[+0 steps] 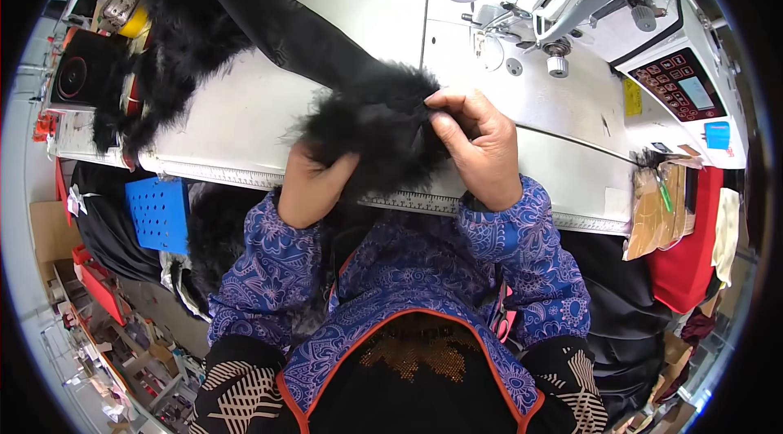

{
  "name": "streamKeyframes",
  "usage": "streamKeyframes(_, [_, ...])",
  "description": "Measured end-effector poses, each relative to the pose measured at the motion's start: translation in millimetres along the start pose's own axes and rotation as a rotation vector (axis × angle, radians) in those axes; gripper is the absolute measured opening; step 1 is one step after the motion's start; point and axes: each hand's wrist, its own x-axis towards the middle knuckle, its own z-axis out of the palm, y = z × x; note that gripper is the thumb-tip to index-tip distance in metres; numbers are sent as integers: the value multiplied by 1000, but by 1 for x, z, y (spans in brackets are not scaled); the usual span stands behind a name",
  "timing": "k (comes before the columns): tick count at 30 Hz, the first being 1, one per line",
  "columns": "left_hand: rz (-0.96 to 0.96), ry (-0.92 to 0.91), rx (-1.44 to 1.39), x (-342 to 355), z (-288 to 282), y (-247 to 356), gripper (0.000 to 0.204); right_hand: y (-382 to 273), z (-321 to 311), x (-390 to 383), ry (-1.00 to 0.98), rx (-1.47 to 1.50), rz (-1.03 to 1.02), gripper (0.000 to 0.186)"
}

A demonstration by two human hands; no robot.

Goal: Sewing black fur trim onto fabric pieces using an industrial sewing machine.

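A black fur garment piece [383, 128] is held between my two hands above the front edge of the sewing table. Its smooth black fabric part [302, 38] stretches away to the upper left, where more black fur lies heaped. My left hand [316, 181] is wrapped round the lower left of the fur, its fingertips hidden beneath. On the upper right, my right hand [477, 140] pinches the fur's edge between thumb and fingers. The sewing machine [563, 18] stands beyond my right hand, apart from the fur.
A ruler strip [424, 203] runs along the table's front edge. The machine's control panel [679, 85] is at the right, above a red bin [693, 259]. A black speaker [80, 68] stands at the left, and a blue perforated basket [157, 214] sits below the table edge.
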Motion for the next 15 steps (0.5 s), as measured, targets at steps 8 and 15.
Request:
streamKeyframes(8, [-294, -48, -687, -5, -20, 5, 48, 0, 0, -2, 39, 51, 30, 16])
streamKeyframes(15, [-70, 147, -121, -4, -7, 17, 31, -8, -2, -2, 37, 40, 22, 19])
